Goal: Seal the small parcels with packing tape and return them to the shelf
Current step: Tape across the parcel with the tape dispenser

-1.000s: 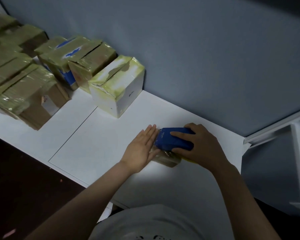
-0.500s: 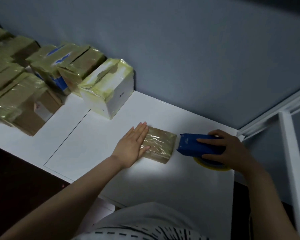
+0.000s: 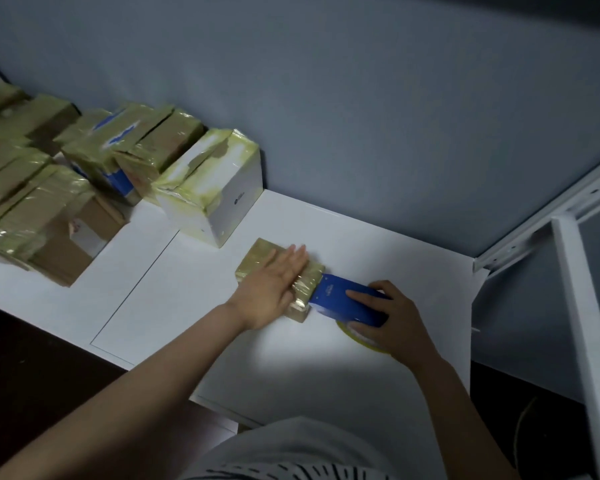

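Scene: downward view of a dim white table (image 3: pixel 378 258) set against a grey wall.
Landmark: white box (image 3: pixel 222 199), its top wrapped in yellowish tape, stands at the back of the table by the wall.
Parcel: small flat parcel (image 3: pixel 260 254), glossy with tape, lies on the table just in front of the white box and slightly to its right, not touching it.
Left hand: left hand (image 3: pixel 271 285) lies flat on the parcel, fingers straight and together, grasping nothing. It seems to pin the parcel so it cannot slide.
Right hand: right hand (image 3: pixel 385 317) has its fingers wrapped round a blue tape dispenser (image 3: pixel 340 299), farther right of the white box than the parcel.
Dispenser: its front edge meets the parcel's right end, low to the table, apparently placed to lay or cut a strip there. A yellow tape roll (image 3: pixel 364 342) shows under the palm.
Other boxes: taped boxes (image 3: pixel 32 209) crowd the table left of the white box.
Frame: white metal frame (image 3: pixel 575 271) stands well right of the white box, past the table's edge. Whether it is the shelf cannot be told.
Stage: sealing looks underway; the parcel is not yet shelved.
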